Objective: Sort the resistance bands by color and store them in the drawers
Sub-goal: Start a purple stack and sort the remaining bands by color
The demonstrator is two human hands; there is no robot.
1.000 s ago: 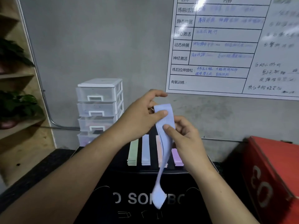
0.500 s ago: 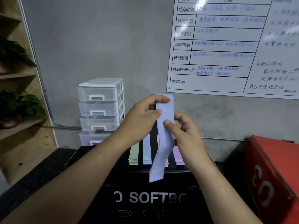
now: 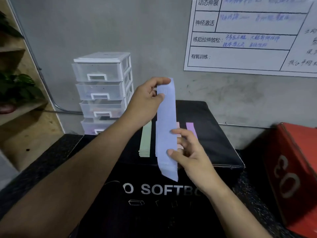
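left hand [image 3: 145, 102] pinches blue band [image 3: 166, 127] above "softb" box [image 3: 214, 134].

The long band [image 3: 166, 127] was coloured a plain pale periwinkle, and a mint-green stack [image 3: 145, 141], a pink stack [image 3: 178, 126] and a lilac stack [image 3: 190, 128] were also seen. The soft box [image 3: 214, 134] was coloured black with white lettering, and the drawer unit [image 3: 103, 73] was clear, framed in white.
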